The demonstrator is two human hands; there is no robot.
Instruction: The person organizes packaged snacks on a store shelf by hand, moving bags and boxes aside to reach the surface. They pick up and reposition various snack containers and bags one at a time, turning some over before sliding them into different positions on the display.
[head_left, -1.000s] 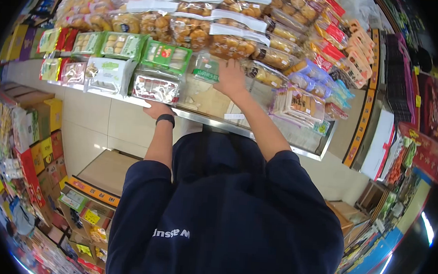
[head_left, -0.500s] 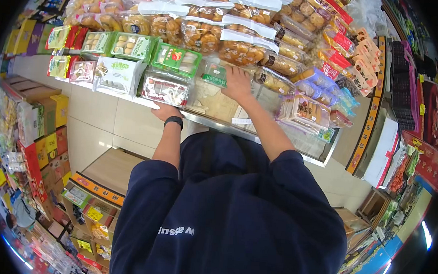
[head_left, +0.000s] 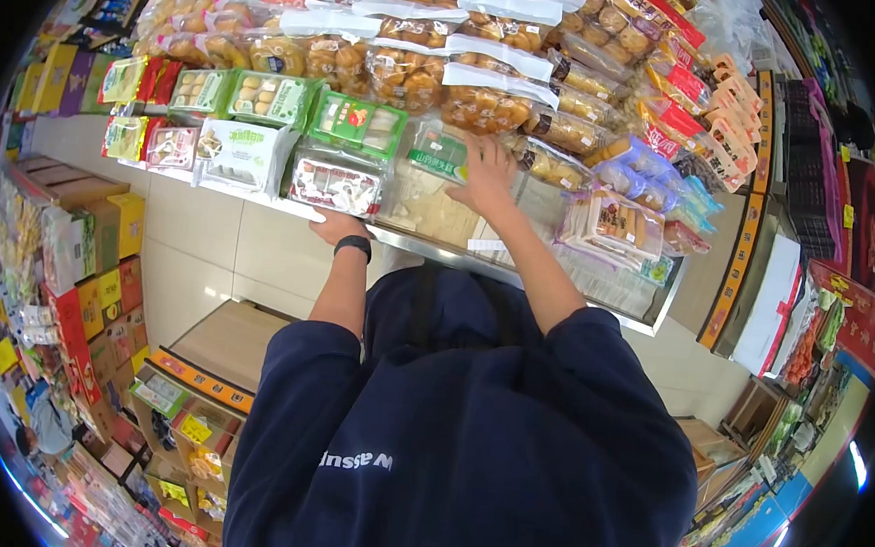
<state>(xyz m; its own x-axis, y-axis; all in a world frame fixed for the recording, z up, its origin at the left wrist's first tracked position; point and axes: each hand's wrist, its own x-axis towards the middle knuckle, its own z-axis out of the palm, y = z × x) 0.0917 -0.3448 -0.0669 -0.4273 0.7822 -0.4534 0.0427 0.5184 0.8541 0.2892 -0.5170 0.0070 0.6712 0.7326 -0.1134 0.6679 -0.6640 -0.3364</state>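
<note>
My right hand (head_left: 485, 176) reaches onto the display shelf, its fingers apart at the right edge of a clear package with a green label (head_left: 435, 156). Whether the fingertips grip it is not clear. My left hand (head_left: 340, 229) is at the shelf's metal front edge (head_left: 429, 251), below a dark-trimmed clear tray (head_left: 336, 185); its fingers are partly hidden by the edge. Just behind that tray sits a green tray with a red and green label (head_left: 352, 121). Bagged brown pastries (head_left: 488, 108) lie directly behind my right hand.
More green trays (head_left: 271, 98) and a white-labelled pack (head_left: 236, 154) stand to the left. Bagged biscuits (head_left: 616, 224) lie at the shelf's right end. A low wooden-topped stand (head_left: 228, 346) is on the tiled floor at the lower left.
The view has shifted slightly, moving the shelf goods a little to the right. My right hand has moved slightly right, its fingers more spread beside the green-labelled package.
</note>
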